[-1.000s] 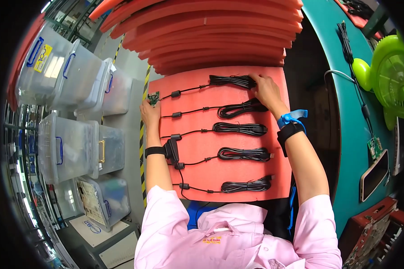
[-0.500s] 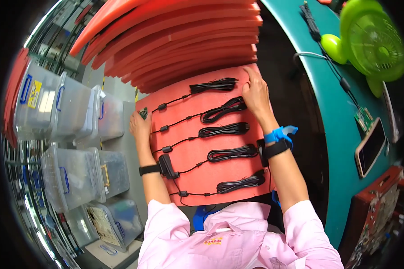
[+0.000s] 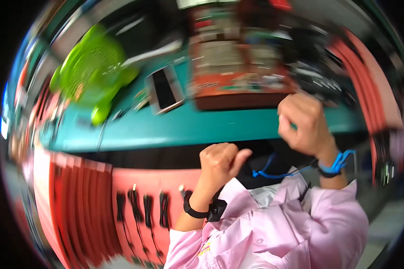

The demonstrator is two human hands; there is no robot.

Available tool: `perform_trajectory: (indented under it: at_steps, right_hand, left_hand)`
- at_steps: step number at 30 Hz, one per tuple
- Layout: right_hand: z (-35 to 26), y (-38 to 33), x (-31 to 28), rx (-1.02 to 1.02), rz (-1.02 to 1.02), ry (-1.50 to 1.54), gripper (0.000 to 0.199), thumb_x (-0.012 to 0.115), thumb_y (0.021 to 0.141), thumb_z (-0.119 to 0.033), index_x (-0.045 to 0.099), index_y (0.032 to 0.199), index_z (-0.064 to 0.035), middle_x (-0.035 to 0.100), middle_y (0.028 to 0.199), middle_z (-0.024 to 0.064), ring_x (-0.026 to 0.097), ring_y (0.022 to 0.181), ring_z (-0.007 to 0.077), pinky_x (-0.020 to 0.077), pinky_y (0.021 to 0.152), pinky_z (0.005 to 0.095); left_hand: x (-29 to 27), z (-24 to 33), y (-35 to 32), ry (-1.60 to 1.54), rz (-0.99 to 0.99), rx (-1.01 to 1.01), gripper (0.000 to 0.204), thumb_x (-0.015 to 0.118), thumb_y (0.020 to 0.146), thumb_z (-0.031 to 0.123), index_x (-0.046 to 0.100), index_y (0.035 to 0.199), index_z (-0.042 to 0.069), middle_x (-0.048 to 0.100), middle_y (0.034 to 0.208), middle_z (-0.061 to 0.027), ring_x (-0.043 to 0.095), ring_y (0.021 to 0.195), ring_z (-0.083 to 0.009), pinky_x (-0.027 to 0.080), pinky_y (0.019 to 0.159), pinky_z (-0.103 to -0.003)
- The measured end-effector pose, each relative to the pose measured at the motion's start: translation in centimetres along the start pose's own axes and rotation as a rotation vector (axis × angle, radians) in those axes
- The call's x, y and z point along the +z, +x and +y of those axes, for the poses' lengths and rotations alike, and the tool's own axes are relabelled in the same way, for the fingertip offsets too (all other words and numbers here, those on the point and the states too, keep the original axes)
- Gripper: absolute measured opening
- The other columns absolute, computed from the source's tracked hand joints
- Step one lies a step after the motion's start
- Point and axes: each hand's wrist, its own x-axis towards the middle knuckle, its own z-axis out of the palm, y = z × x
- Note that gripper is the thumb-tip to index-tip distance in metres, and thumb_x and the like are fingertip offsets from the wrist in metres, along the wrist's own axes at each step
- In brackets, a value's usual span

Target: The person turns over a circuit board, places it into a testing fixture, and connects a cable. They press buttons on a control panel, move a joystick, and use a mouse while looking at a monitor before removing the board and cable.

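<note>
Hovering clenched and empty, the left hand [image 3: 220, 161] and right hand [image 3: 303, 123] are raised before the worktop's [image 3: 238, 127] near edge. Coiled cables [image 3: 141, 206] lie on the red tray [image 3: 134, 179] lower left; a careless elbow could likely dislodge them.

One head-worn fisheye view looks down, close over the teal bench [image 3: 238, 127] and orange tray [image 3: 157, 179]

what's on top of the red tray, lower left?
On the red tray lie about four bundled black cables, side by side with plugs pointing up. The left hand is raised beside it, fist closed. Motion blur and the pink sleeve hide the tray's lower part.
</note>
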Motion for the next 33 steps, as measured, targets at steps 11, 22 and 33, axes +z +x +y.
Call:
perform_trajectory:
  at_steps: [11, 22, 33]
  right_hand:
    - [12.2, -21.1, -24.4, 0.759, -0.142, -0.737, 0.014, 0.051, 0.077, -0.013, 0.051, 0.072, 0.0003, 0.053, 0.071, 0.0196, 0.05, 0.07, 0.0387, 0.039, 0.059, 0.0432]
    - [45.3, -7.9, -8.5, 0.859, -0.546, -0.462, 0.028, 0.056, 0.067, -0.013, 0.06, 0.092, -0.002, 0.06, 0.088, 0.0217, 0.058, 0.086, 0.0339, 0.0469, 0.072, 0.0415]
    - [55.5, -6.5, -6.0, 0.951, 0.113, -0.418, 0.026, 0.053, 0.071, -0.015, 0.059, 0.093, -0.0032, 0.059, 0.097, 0.0199, 0.057, 0.09, 0.0363, 0.045, 0.078, 0.0447]
  left_hand:
    - [17.6, 4.2, 6.7, 0.059, -0.101, 0.136, 0.018, 0.064, 0.074, 0.012, 0.049, 0.068, 0.004, 0.051, 0.058, -0.0095, 0.052, 0.051, -0.0278, 0.038, 0.045, -0.034]
    - [17.3, 5.2, 6.9, 0.273, -0.327, -0.021, 0.027, 0.07, 0.068, 0.021, 0.047, 0.067, 0.007, 0.051, 0.059, -0.0072, 0.052, 0.051, -0.0265, 0.039, 0.045, -0.036]
    - [17.6, 5.5, 7.6, 0.317, -0.381, -0.082, 0.031, 0.072, 0.066, 0.025, 0.047, 0.066, 0.006, 0.051, 0.06, -0.0056, 0.053, 0.051, -0.0247, 0.04, 0.045, -0.034]
